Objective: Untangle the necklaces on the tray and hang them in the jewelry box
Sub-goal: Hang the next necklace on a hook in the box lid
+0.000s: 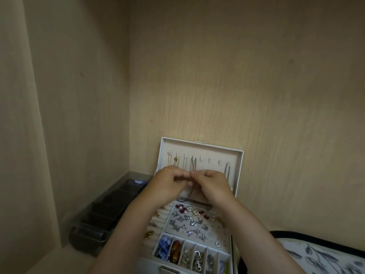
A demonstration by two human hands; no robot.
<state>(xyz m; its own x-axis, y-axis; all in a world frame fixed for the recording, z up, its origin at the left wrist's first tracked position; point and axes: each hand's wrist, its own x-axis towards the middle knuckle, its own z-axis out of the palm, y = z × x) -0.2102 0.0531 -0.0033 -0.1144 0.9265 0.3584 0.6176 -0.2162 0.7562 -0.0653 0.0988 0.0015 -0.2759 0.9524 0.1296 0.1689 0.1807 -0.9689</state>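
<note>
Hands meet in front of the raised lid (200,148) of the white jewelry box (150,263), fingertips together just under its row of hooks. The left hand (169,179) and the right hand (211,183) both have curled fingers, and each seems to pinch the same dark necklace (193,164), though the blur makes the left grip hard to be sure of. That chain runs from a hook straight down into the fingertips and shows again below the hands. A gold chain (175,160) hangs left of it, a silver chain (228,172) well to the right. Under the forearms lies the box's upper tier: an earring panel (190,224) and small compartments of beads (164,248). A dark plastic organizer (110,210) sits to the left, and a floral-printed surface (324,256) to the right.
</note>
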